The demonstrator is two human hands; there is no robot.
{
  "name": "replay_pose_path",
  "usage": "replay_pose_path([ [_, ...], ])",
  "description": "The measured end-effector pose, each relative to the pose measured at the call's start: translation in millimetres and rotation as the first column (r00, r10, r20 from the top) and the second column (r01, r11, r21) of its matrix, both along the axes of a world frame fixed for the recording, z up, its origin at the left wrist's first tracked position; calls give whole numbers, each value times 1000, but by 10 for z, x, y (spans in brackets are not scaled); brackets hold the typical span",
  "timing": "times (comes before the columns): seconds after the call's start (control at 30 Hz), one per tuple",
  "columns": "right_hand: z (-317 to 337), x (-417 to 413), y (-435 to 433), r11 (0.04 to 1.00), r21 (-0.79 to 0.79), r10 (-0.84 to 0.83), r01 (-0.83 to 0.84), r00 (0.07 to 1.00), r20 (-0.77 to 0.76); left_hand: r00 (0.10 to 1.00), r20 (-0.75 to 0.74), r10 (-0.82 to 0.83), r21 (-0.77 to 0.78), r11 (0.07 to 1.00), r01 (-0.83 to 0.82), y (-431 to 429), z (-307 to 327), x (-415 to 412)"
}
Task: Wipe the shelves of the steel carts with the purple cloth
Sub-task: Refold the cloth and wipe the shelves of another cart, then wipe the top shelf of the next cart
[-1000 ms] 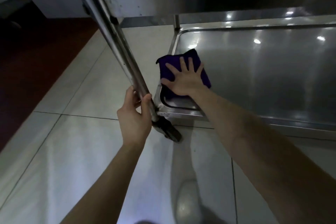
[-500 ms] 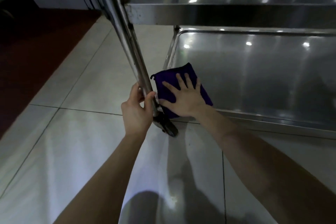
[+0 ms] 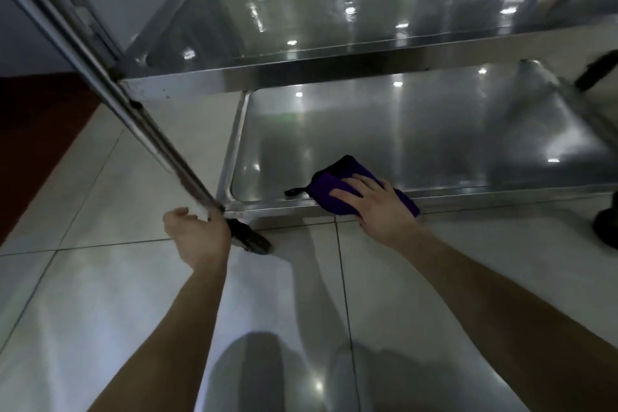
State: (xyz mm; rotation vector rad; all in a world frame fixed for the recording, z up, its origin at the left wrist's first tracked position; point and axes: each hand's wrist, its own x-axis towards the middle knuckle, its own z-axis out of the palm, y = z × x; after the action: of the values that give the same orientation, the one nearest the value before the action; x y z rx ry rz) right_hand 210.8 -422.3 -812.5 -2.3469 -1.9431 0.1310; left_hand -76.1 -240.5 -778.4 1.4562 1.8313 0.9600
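The cloth point(image 3: 337, 189) was deep purple with a black loop point(image 3: 294, 191). The shelves point(image 3: 401, 137) were silver-grey steel. The floor point(image 3: 100, 294) was pale tile with dark grout lines; the caster point(image 3: 250, 239) was black.

L hand point(image 3: 197, 234): bare, low at frame centre-left, fingers curled round slanted steel cart post point(image 3: 110, 90) near its foot, thumb up, back of hand twd camera. L forearm ran down to bottom edge. R hand point(image 3: 374, 207): palm down, fingers spread flat, pressed on folded purple cloth point(image 3: 337, 184). R forearm bare, extended from lower right, wrist straight.
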Motion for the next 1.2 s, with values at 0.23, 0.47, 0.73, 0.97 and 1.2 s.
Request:
replay_pose_path([
  [0.23,546,145,-683,946,23,-289,322,876,-387,717,278,-639,-497,543,677,-1192,-43,773],
  [0.47,1965,16,-1641,648,-189,-543,738,275,-793,605,433,-669,-668,213,713,-2070,1545,1383],
  [0.73,4224,26,-2505,124,-662,-53,739,-662,-748,407,446,-797,-618,55,784,-2925,4180,1793],
  [0.97,6029,-11,-3010,0,-743,133,670,-736,-664,187,483,-855,-497,-92,863,-3582,5988,2120],
  [1.2,6844,-159,-3487,149,-663,101,733,-679,-728,135,300,-945,-416,-2,909,-3907,6720,2355],
])
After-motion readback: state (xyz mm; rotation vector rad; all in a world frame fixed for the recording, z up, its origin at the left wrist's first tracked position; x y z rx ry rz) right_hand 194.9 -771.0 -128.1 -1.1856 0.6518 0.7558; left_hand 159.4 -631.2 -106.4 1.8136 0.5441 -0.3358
